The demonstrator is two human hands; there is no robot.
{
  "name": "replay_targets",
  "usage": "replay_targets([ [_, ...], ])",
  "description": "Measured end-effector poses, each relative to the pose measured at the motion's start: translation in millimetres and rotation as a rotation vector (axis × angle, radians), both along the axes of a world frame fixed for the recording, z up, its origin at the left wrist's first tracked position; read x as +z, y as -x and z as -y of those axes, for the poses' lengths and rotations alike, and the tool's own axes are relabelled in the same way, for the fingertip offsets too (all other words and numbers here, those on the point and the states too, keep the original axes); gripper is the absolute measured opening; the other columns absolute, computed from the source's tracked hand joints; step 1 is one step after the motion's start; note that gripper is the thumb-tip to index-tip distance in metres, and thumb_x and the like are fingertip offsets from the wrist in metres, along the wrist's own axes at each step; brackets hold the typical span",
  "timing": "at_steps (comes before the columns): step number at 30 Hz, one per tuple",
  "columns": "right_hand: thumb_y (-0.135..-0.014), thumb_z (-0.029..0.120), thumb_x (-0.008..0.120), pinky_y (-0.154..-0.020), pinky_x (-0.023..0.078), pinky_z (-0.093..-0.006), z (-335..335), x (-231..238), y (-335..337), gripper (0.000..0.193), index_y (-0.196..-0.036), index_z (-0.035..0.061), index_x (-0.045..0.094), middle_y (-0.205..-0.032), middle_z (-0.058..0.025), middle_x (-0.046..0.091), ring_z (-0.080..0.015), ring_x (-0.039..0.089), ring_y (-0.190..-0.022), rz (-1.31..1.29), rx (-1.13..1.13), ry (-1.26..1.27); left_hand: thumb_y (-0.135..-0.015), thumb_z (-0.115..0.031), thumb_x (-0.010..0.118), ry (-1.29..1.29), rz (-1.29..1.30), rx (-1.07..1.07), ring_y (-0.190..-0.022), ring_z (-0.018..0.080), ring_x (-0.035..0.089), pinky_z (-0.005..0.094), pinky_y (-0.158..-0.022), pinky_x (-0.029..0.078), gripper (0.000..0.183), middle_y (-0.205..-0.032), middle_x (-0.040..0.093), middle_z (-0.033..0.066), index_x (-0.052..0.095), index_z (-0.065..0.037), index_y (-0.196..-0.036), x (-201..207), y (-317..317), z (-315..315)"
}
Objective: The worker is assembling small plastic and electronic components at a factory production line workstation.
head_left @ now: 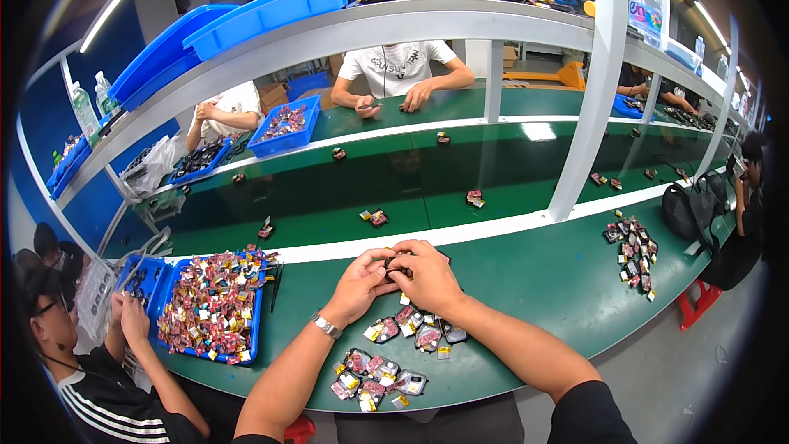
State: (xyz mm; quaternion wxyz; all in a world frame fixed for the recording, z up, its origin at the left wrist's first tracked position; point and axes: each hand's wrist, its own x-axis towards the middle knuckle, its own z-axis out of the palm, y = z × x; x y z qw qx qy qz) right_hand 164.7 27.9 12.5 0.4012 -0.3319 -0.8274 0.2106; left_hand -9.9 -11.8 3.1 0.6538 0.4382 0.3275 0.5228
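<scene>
My left hand [358, 286] and my right hand [429, 278] meet above the green bench, fingers closed around a small dark casing [389, 265]. Most of that casing is hidden behind the fingers. Just below my hands lies a cluster of black casings [427, 337] with red circuit boards and yellow-and-silver parts in them. A second pile of such casings [370, 376] sits nearer the bench's front edge. To the left of my left arm, a blue tray [256, 337] is heaped with red circuit boards [209, 300]. Dark tweezers [276, 286] lie beside the tray.
A green conveyor belt [320, 189] carrying scattered assemblies [475, 197] runs beyond the white rail. More casings [633, 255] lie at right. A grey shelf post [588, 107] rises ahead. A co-worker [99, 370] sits at left; another [399, 74] works across the belt.
</scene>
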Motion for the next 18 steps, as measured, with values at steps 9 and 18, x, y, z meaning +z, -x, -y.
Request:
replay_targets([
  [9, -0.077, 0.005, 0.071, -0.093, 0.047, -0.0373, -2.0, -9.1, 2.8, 0.017, -0.094, 0.0065, 0.072, -0.116, -0.0087, 0.061, -0.0272, 0.056, -0.11, -0.14, 0.053, -0.028, -0.098, -0.007, 0.051, 0.035, 0.079, 0.009, -0.11, 0.0201, 0.06, 0.039, -0.099, 0.05, 0.027, -0.118, 0.06, 0.0124, 0.046, -0.006, -0.124, -3.6, 4.1, -2.5],
  [18, -0.077, 0.004, 0.071, -0.093, 0.047, -0.0378, 0.6, -2.5, 2.3, 0.015, -0.092, 0.0068, 0.072, -0.116, -0.0087, 0.061, -0.027, 0.055, -0.111, -0.16, 0.062, -0.113, -0.097, -0.005, 0.053, -0.006, 0.117, 0.01, -0.111, 0.0206, 0.059, 0.039, -0.1, 0.05, 0.026, -0.119, 0.06, 0.0127, 0.046, -0.006, -0.122, -7.6, 7.0, -2.2],
])
